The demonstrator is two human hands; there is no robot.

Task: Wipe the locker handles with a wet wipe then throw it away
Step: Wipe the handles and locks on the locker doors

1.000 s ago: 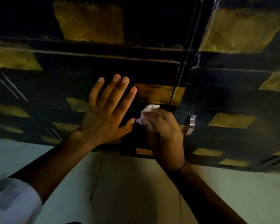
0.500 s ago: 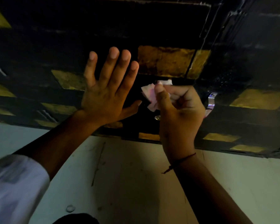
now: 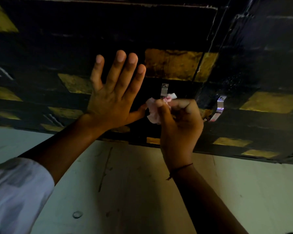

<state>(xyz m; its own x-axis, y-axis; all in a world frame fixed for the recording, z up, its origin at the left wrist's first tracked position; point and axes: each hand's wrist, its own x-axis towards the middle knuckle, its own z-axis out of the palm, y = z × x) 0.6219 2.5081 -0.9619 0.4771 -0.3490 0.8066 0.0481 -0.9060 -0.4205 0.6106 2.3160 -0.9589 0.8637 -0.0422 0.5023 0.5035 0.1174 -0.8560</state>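
Person's standing right up at the locker door [image 3: 172,27], dark w/ yellowish patches, dim light. Left hand [image 3: 112,98] is lying flat on the door, fingers [image 3: 120,65] straight and spread apart, bracing the panel. Right hand [image 3: 178,120] is curled into a fist round the wet wipe [image 3: 152,110], thumb and fingers clamped on it; the wipe's bunched up, white-pink, poking out above and to the left of the knuckles. It's sitting at the lower end of the near handle [image 3: 164,89], a small metal strap whose top screw end is showing bare above the wipe. Can't tell if the wipe's wrapping round the strap or just pressing its front.

Step in hand, I'd say: wiping this handle. To do it well, IMO: be keeping the left palm pressing so the door isn't rattling, be pinching the wipe round the strap so the front and both edges are getting covered, and be running it the whole length, incl. the bare top end by the screw. A fresh fold of wipe would prob. help before going on.

Second handle [image 3: 218,108], shiny, curved, is waiting on the next door to the right, just beside the right hand, not touching the wipe. Pale floor [image 3: 142,191] below. No bin in sight, so the throw-away bit isn't near yet.
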